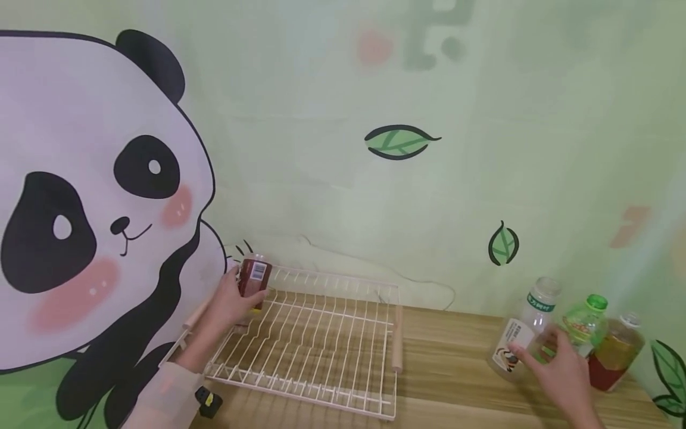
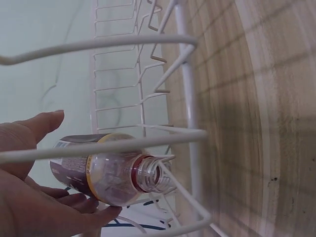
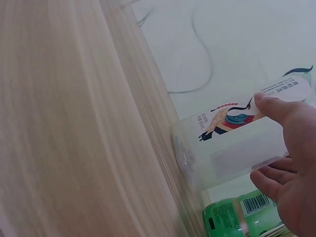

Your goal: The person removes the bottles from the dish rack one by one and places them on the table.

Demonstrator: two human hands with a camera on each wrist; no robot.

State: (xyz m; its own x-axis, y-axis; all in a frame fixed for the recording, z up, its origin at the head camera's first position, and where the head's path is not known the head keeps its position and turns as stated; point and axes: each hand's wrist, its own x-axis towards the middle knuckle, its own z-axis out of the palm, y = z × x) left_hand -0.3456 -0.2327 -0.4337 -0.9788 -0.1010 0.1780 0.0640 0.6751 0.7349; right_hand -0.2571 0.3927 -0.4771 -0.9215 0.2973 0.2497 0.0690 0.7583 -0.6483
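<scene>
Wire rack (image 1: 398, 342) and four bottles. Far left: the left hand (image 1: 227, 304), thumb spread away, rests its fingers against the dark-labelled bottle (image 2: 111, 175), inverted, open neck down in the rack. Right: the right hand (image 1: 563, 369), thumb and fingers flanking the crane-labelled clear bottle (image 3: 232, 153), grip indeterminable, small print illegible; beside it, one barcoded green bottle (image 1: 581, 328) and one amber-and-red bottle (image 1: 616, 354).

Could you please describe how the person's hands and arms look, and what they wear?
The left hand and right hand are bare, with no gloves or rings visible. A pale sleeve shows on the left side, none on the right. Whether the small black object beside the sleeve is worn is unclear.
</scene>
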